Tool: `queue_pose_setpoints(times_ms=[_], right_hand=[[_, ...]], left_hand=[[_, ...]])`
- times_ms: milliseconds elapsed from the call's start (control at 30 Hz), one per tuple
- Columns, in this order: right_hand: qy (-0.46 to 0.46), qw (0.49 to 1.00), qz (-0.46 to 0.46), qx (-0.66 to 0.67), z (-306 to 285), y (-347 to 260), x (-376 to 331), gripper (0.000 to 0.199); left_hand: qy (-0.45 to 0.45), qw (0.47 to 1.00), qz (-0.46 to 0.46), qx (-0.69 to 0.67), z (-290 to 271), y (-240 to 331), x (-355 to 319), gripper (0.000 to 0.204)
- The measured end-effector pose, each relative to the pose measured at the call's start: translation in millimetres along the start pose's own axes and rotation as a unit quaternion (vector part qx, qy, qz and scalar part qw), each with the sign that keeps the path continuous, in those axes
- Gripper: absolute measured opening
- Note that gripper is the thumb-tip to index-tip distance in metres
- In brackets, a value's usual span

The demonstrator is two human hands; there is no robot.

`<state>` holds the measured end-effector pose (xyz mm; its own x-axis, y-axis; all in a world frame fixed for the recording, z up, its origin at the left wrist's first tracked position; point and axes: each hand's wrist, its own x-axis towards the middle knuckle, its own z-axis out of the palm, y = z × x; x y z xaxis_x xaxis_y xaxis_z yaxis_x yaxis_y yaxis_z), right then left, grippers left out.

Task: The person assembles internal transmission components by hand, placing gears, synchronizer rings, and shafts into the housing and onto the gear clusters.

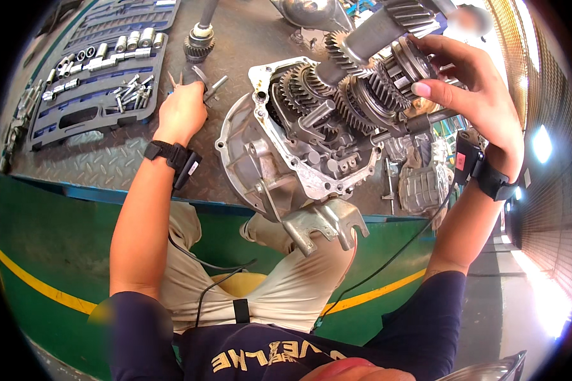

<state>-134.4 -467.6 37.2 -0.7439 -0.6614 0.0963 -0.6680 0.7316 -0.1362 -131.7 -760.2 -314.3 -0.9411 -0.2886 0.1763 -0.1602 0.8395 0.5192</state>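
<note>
Take the gearbox housing (276, 170) as your clock's centre: it rests on the patterned metal tabletop (117, 155), its open side showing meshed gears. Your right hand (473, 86) is between 2 and 3 o'clock, its thumb and fingers set apart across the end of the gear stack (381, 95), pinching it. A thick helical-gear shaft (375, 39) slants up at 1 o'clock, just beside the stack. Between 9 and 10 o'clock is your left hand (183, 111), with slim metal prongs (172, 80) showing just past it; its fingers are hidden, so you cannot tell whether they grip anything. Farther out that way lies the socket tray (111, 124), while a small geared shaft (199, 43) stands at 10 o'clock. A forked bracket (321, 222) juts out at 6 o'clock.
</note>
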Motion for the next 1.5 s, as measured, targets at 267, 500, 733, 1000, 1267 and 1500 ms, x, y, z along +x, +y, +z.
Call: queue_pose_setpoints(times_ms=[267,500,733,1000,1267,1500], right_hand=[[-0.072,0.996,-0.017,0.051,-13,11,-1,0.067],[-0.141,0.983,-0.034,0.111,-14,-14,-1,0.075],[-0.075,0.988,0.027,0.136,7,-20,-5,0.065],[-0.018,0.997,0.06,0.049,3,-5,-2,0.058],[0.018,0.992,0.021,0.12,12,-18,-4,0.057],[0.009,0.988,0.034,0.151,7,4,-4,0.062]], left_hand=[[0.002,1.0,-0.005,-0.005,3,-2,2,0.015],[-0.016,1.0,-0.013,-0.001,0,0,2,0.015],[0.006,1.0,-0.012,-0.007,4,-4,2,0.016],[-0.037,0.999,-0.025,0.0,5,-5,6,0.024],[-0.022,0.999,-0.027,-0.002,3,-4,4,0.02],[-0.008,1.0,-0.009,-0.016,0,-2,0,0.017]])
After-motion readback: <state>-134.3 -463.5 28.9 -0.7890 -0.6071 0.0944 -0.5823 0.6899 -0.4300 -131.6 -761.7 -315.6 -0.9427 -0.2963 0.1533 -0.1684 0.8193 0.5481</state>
